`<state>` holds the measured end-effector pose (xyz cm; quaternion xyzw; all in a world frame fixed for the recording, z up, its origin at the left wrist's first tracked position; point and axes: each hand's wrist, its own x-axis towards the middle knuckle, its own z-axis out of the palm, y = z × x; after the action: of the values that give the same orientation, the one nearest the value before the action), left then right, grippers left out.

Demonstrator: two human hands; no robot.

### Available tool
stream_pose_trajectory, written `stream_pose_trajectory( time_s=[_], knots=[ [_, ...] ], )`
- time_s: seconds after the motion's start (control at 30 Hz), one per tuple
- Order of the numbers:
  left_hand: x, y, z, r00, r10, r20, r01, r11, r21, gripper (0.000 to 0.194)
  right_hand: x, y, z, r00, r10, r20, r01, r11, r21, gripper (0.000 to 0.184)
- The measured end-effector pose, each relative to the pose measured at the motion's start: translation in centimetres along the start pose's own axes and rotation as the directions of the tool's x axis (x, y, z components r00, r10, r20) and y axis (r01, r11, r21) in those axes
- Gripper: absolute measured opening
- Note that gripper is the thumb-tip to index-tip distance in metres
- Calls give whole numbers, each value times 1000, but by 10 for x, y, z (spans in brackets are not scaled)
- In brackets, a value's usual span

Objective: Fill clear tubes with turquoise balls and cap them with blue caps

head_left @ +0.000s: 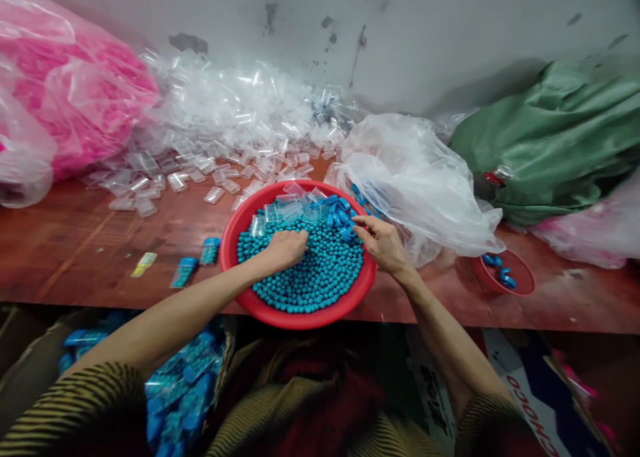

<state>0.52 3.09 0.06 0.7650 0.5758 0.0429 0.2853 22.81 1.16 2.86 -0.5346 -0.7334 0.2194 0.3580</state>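
Turquoise beads (325, 277) filled much of the red basin (300, 320), and our left hand (287, 250) rested among them with its fingers curled inward; we could not tell whether they gripped anything. Beside the basin's right rim, our right hand (383, 243) had its fingers partly bent at a cluster of blue caps (341, 210), but we could not tell whether they pinched one. Clear containers (291, 210) lay on the beads at the basin's far side.

We judged the work well under way but far from finished. Just left of the basin stood or lay two bead-filled containers (184, 272), and below it on the left a carton held many more filled containers (185, 377) with blue caps. Against that, the basin's beads were loose, and behind it spread a large heap of unfilled containers (240, 103).

Reddish and worn, the surface (75, 243) ran to both sides of the basin. Well to its right sat a small red basket (525, 283) with a few caps inside; behind it on the right were a whitish plastic bag (410, 170) and a green sack (545, 137). Far left of it bulged a pink-filled bag (75, 83). Beyond the basin we faced a grey wall (300, 10), blotched with dark stains.
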Motion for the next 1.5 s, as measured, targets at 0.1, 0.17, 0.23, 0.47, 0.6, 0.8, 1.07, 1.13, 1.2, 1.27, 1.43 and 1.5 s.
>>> stream_pose_trajectory(
  time_s=[0.1, 0.17, 0.23, 0.47, 0.6, 0.8, 1.07, 1.13, 1.2, 1.27, 1.43, 1.5],
  knots=[
    [20, 11, 15, 1000, -10, 27, 15, 986, -167, 8, 0, 2, 5, 1000, -2, 12, 2, 1000, 11, 28],
    [34, 16, 21, 998, -10, 66, 30, 951, -309, 13, -2, 5, 8, 1000, -2, 27, 1, 1000, 21, 28],
    [43, 17, 23, 992, 5, 125, 54, 887, -459, 17, -3, 10, 10, 999, -3, 42, 2, 1000, 26, 27],
    [22, -2, 7, 958, 95, 270, 179, 536, -825, 38, -1, 14, 0, 993, -56, 100, 79, 968, -239, 31],
    [4, -12, -1, 953, 72, 295, 256, 331, -908, 38, 0, -4, 4, 897, -23, 442, 290, 786, -546, 37],
    [-13, -20, -5, 950, 16, 311, 297, 256, -920, 35, 2, -18, 29, 813, 31, 582, 452, 596, -663, 32],
    [-31, -18, -3, 962, 135, 235, 203, 218, -955, 37, 11, -20, 44, 890, -186, 416, 413, 716, -563, 23],
    [-33, -17, -2, 973, 128, 193, 161, 223, -961, 41, 10, -20, 49, 918, -168, 360, 331, 823, -461, 25],
    [-34, -16, 0, 979, 110, 171, 138, 258, -956, 42, 8, -19, 53, 926, -185, 329, 301, 888, -347, 31],
    [-35, -14, 0, 984, 68, 163, 132, 326, -936, 40, 4, -19, 57, 922, -222, 316, 308, 917, -255, 37],
    [-40, -9, 0, 996, 19, 88, 68, 481, -874, 31, 1, -17, 53, 899, -279, 337, 293, 956, 11, 39],
    [-42, -5, 1, 997, 31, 73, 46, 522, -852, 26, 1, -18, 51, 907, -304, 290, 311, 950, 25, 36]
  ],
)
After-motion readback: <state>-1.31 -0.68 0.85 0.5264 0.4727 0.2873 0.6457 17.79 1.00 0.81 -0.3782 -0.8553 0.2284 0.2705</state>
